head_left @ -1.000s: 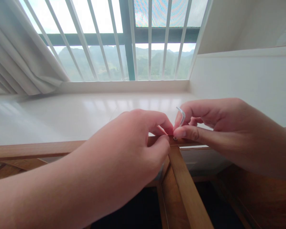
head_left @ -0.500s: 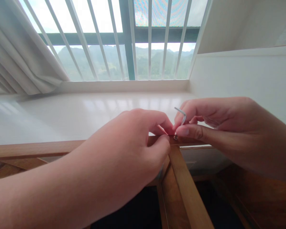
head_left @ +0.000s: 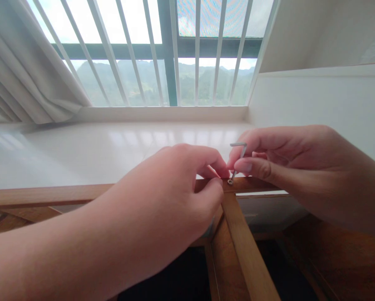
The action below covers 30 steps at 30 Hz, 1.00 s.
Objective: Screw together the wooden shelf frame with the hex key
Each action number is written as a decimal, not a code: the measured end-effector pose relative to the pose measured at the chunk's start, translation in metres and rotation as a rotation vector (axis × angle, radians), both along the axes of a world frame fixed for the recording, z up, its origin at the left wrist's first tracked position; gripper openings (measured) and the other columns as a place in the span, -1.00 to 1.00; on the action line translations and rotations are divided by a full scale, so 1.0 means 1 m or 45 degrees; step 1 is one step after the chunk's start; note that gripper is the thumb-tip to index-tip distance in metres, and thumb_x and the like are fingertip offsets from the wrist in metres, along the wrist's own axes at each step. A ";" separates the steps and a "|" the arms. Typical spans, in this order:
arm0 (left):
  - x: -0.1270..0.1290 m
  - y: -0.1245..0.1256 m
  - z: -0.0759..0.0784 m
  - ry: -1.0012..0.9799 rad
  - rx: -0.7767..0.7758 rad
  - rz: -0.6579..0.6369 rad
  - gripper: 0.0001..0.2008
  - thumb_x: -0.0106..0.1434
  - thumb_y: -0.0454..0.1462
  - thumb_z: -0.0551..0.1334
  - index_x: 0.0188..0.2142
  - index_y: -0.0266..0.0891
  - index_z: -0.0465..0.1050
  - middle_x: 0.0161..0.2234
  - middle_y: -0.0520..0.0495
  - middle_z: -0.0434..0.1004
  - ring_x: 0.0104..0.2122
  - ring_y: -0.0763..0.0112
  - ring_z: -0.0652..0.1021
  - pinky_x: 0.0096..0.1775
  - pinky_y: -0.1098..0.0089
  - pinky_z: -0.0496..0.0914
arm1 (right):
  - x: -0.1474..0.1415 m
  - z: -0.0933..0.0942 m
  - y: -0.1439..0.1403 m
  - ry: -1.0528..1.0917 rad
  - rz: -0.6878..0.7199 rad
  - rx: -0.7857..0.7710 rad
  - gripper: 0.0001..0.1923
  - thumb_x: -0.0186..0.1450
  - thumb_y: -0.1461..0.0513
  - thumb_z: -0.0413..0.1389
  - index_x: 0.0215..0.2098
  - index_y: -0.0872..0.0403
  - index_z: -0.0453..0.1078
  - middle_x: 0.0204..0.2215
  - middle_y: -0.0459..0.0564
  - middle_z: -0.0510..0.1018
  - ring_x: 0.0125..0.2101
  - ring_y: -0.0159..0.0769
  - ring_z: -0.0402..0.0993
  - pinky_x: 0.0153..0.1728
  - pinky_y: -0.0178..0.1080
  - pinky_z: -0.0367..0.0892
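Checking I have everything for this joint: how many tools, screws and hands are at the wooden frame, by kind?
Hex key: 1
Screw: 1
Hands: 2, left hand and right hand
Total: 4

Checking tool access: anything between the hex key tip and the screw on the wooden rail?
Nothing visible. The hex key, pinched in the right hand, has its tip at the screw on the wooden rail; the left hand grips the rail beside it.

Silver hex key (head_left: pixel 238 161), brown wooden frame (head_left: pixel 240 242) (white sill (head_left: pixel 96 150)).
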<state>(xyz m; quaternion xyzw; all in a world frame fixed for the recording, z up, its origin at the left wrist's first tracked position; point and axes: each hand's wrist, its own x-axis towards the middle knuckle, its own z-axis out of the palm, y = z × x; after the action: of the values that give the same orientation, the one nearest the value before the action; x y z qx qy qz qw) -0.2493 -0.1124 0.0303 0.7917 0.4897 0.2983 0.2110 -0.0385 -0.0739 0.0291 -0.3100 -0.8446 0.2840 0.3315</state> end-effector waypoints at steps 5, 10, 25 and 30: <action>0.000 0.000 0.000 0.002 0.000 -0.008 -0.86 0.25 -0.27 0.27 -0.44 -0.10 0.54 -0.51 0.01 0.56 -0.40 0.27 0.57 -0.37 0.34 0.46 | 0.001 -0.002 0.002 -0.024 0.061 -0.017 -0.85 0.38 0.09 0.26 -0.29 -0.05 0.58 -0.33 -0.13 0.67 -0.30 -0.27 0.57 -0.30 -0.28 0.42; -0.001 0.000 -0.002 0.001 0.002 -0.019 -0.88 0.26 -0.28 0.27 -0.41 -0.09 0.55 -0.47 0.00 0.59 -0.39 0.29 0.57 -0.36 0.33 0.46 | 0.001 -0.003 0.002 -0.073 0.051 0.014 -0.80 0.42 0.06 0.21 -0.28 -0.03 0.58 -0.33 -0.09 0.65 -0.30 -0.23 0.57 -0.30 -0.24 0.44; -0.002 0.001 0.000 0.026 -0.018 -0.023 -0.87 0.26 -0.24 0.27 -0.43 -0.09 0.54 -0.50 0.01 0.57 -0.44 0.30 0.55 -0.43 0.34 0.40 | -0.001 -0.002 0.002 -0.149 -0.013 0.111 -0.77 0.35 0.03 0.28 -0.33 -0.01 0.56 -0.42 -0.11 0.61 -0.39 -0.29 0.49 -0.39 -0.26 0.32; -0.001 0.001 0.001 0.002 -0.015 -0.036 -0.85 0.27 -0.23 0.27 -0.44 -0.09 0.53 -0.46 0.00 0.61 -0.40 0.29 0.58 -0.38 0.34 0.43 | -0.003 -0.001 0.002 -0.153 -0.045 0.095 -0.71 0.34 0.01 0.29 -0.38 0.04 0.54 -0.51 -0.10 0.56 -0.47 -0.33 0.43 -0.45 -0.27 0.28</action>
<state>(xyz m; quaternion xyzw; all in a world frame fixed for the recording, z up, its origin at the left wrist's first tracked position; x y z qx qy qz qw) -0.2503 -0.1116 0.0310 0.7974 0.4804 0.2917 0.2195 -0.0413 -0.0718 0.0282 -0.3287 -0.8674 0.2274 0.2964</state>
